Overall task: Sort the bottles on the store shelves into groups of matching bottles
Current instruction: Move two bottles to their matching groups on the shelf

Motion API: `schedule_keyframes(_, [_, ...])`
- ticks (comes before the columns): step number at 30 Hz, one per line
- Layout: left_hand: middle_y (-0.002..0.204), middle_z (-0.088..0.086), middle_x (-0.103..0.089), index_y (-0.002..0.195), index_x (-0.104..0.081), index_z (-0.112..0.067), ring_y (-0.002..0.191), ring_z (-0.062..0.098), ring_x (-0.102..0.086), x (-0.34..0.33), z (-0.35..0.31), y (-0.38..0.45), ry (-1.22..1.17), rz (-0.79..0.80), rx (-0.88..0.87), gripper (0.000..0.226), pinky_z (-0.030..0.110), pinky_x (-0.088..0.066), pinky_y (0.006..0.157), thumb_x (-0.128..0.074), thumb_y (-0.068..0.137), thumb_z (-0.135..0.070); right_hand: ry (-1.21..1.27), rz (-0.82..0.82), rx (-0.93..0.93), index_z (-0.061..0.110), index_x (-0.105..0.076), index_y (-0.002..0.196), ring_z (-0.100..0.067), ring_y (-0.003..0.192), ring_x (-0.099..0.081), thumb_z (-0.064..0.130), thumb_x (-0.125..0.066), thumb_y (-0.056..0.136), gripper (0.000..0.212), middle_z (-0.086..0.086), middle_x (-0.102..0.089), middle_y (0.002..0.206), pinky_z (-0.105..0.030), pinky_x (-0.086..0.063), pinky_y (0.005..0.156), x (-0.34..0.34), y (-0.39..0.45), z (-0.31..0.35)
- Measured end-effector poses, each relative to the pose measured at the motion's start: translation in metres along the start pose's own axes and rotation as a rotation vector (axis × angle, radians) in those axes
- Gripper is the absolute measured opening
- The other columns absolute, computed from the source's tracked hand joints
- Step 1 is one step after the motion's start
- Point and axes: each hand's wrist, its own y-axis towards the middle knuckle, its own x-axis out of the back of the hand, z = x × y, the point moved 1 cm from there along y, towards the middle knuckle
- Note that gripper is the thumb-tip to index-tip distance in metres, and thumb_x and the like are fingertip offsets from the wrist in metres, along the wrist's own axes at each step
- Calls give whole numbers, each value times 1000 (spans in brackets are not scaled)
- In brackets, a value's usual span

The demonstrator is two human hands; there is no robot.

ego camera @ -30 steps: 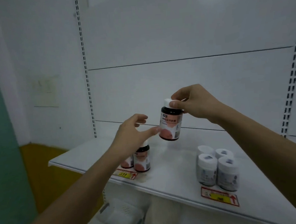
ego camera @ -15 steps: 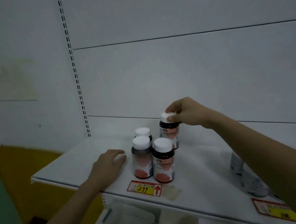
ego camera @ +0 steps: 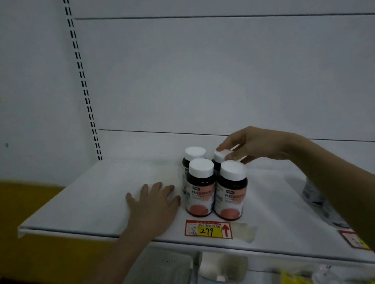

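On the white shelf [ego camera: 87,203] four dark bottles stand in a tight square, the right hand [ego camera: 254,144] pinching the white cap of the back-right bottle [ego camera: 218,162] while the left hand [ego camera: 153,205] rests flat, fingers spread, just beside the front-left bottle [ego camera: 200,189].

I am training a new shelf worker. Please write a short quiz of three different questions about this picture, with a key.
1. How many dark bottles with white caps stand in the group above the price tag?
2. True or false: the left hand lies flat on the shelf.
3. The right hand touches which bottle: A front left, B back right, C none?

Key: 1. four; 2. true; 3. B
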Motion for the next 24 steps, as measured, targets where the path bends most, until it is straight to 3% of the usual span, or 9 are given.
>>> schedule_keyframes(3, [160, -8, -18, 148, -24, -42, 148, 24, -13, 3, -1, -3, -13, 34, -10, 52, 61, -6, 116, -22, 98, -57, -18, -45, 6, 26, -68, 119, -7, 112, -60, 26, -67, 91, 29, 11, -64, 124, -26, -55, 86, -6, -8, 5])
schedule_keyframes(5, [156, -6, -29, 145, -32, -40, 143, 25, -26, 17, 4, 2, -126, 36, 13, 52, 56, -17, 115, -30, 97, -58, -30, -165, 21, 27, -66, 121, -6, 113, -58, 33, -62, 93, 29, 12, -62, 124, -29, -55, 88, -6, -18, 9])
schedule_keyframes(7, [149, -1, -42, 141, -42, -36, 134, 27, -40, 48, 6, 14, -296, -53, 36, 50, 49, -32, 110, -37, 96, -58, -37, -332, 35, 24, -67, 117, -9, 106, -61, 34, -59, 95, 25, 8, -64, 118, -31, -57, 85, 1, -30, 15])
schedule_keyframes(10, [138, 0, -54, 128, -55, -35, 125, 27, -49, 110, -18, 37, -372, -244, -98, 43, 47, -40, 103, -41, 94, -56, -88, -523, 9, 16, -68, 105, -16, 94, -65, 32, -51, 98, 24, 2, -69, 102, -35, -56, 81, 14, -56, 22])
schedule_keyframes(16, [132, 0, -58, 124, -59, -28, 118, 24, -54, 174, -152, 23, -354, -106, -450, 41, 38, -44, 101, -49, 92, -51, -370, -695, -130, 15, -66, 79, -17, 69, -64, 36, -45, 98, 36, 0, -70, 77, -29, -50, 64, 49, -122, 22])
schedule_keyframes(20, [129, 0, -60, 122, -62, -24, 116, 22, -56, 164, -240, -17, -356, -70, -553, 39, 33, -45, 95, -52, 92, -47, -463, -682, -288, 16, -64, 73, -17, 67, -63, 39, -46, 97, 38, 0, -68, 73, -36, -55, 73, 65, -188, -9])
schedule_keyframes(24, [122, 2, -63, 117, -65, -25, 108, 21, -58, 131, -327, -65, -434, 30, -645, 34, 35, -47, 95, -56, 91, -45, -453, -661, -400, 13, -66, 76, -15, 60, -59, 42, -48, 97, 40, -2, -69, 73, -27, -50, 60, 83, -273, -59])
